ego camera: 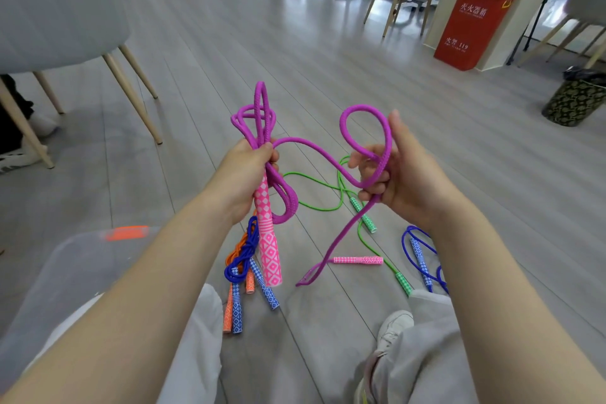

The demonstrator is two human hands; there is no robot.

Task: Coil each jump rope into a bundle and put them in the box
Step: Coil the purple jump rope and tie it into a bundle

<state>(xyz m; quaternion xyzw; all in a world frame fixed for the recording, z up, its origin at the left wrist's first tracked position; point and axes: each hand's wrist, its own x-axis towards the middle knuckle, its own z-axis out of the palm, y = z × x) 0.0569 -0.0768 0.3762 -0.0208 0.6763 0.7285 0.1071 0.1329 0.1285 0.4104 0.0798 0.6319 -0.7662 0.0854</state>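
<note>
Both hands grip the braided purple rope [331, 154]: left [242, 174] clutching loops and patterned pink handle [267, 233], right [393, 174] pinching a loop.

Jump ropes [367, 223] on grey floor [328, 82]

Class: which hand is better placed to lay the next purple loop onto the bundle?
Right hand: it holds the free loop of the purple rope, while the left hand grips the bundle and pink handle.

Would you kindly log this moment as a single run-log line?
step: coiling purple rope | left hand: grips pink handle plus loops | right hand: holds new loop | second pink handle: on floor | green rope: uncoiled
</note>
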